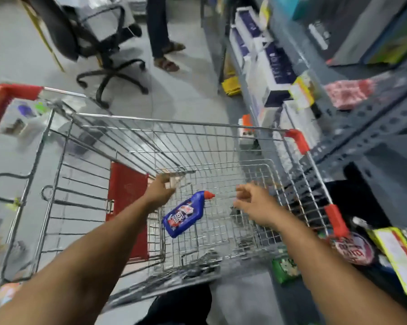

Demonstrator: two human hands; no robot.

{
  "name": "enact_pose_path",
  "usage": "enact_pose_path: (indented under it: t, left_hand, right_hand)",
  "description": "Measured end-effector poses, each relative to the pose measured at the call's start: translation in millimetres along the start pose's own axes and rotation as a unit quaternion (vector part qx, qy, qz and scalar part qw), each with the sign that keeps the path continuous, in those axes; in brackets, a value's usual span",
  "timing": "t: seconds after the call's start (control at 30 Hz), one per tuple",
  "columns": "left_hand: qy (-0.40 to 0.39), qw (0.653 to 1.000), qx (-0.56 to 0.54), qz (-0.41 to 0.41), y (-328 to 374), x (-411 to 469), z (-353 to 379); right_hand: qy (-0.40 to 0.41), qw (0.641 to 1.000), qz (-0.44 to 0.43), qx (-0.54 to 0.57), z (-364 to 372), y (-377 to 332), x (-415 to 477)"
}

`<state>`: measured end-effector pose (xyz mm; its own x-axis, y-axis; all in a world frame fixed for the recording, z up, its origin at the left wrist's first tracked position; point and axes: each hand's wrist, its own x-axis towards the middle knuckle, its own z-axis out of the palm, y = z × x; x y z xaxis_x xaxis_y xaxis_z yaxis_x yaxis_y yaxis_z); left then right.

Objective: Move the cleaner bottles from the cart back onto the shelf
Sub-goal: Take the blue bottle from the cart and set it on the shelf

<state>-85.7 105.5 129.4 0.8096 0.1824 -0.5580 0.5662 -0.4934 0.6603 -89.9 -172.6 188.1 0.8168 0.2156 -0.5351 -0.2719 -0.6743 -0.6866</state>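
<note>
A blue plastic cleaner bottle with a red nozzle cap (184, 213) lies on its side on the wire floor of the silver shopping cart with red corner guards (296, 138), and it is the only bottle visible in the basket. Judging from that, most of the work may be done, with this one left to lift across to the grey metal shelf (371, 127) on the right. Both arms reach down into the basket: the left hand (161, 190) hovers just left of the bottle, the right hand (254, 204) off to its right, each with fingers spread and holding nothing. The floor is pale grey; a black office chair (97, 43) and another person's legs (161, 31) stand beyond the cart. The picture is motion-blurred.
</note>
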Motion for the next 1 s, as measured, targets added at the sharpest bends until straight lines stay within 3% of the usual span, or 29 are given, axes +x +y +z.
enact_pose_path:
  t: [0.13, 0.3, 0.4, 0.5, 0.7, 0.87, 1.0]
  left_hand:
    - [-0.129, 0.986, 0.078, -0.066, -41, 43, 13]
    - [-0.176, 0.94, 0.291, 0.013, -79, 93, 42]
    - [-0.195, 0.915, 0.35, 0.037, -94, 112, 51]
    - [-0.227, 0.9, 0.372, 0.02, -108, 122, 59]
    - [-0.26, 0.902, 0.344, 0.01, -124, 137, 60]
    - [-0.241, 0.92, 0.307, 0.024, -116, 118, 56]
    - [-0.234, 0.923, 0.294, 0.081, -76, 99, 52]
  right_hand:
    - [-0.073, 0.993, 0.062, -0.067, 53, 10, 84]
    - [-0.098, 0.982, 0.13, -0.099, 104, 25, 146]
    - [-0.092, 0.979, 0.168, -0.064, 132, 35, 166]
    - [-0.07, 0.979, 0.191, 0.007, 156, 44, 176]
    - [-0.03, 0.966, 0.228, 0.114, 183, 55, 182]
    - [-0.069, 0.968, 0.206, 0.127, 164, 58, 173]
    - [-0.042, 0.982, 0.154, 0.103, 124, 49, 153]
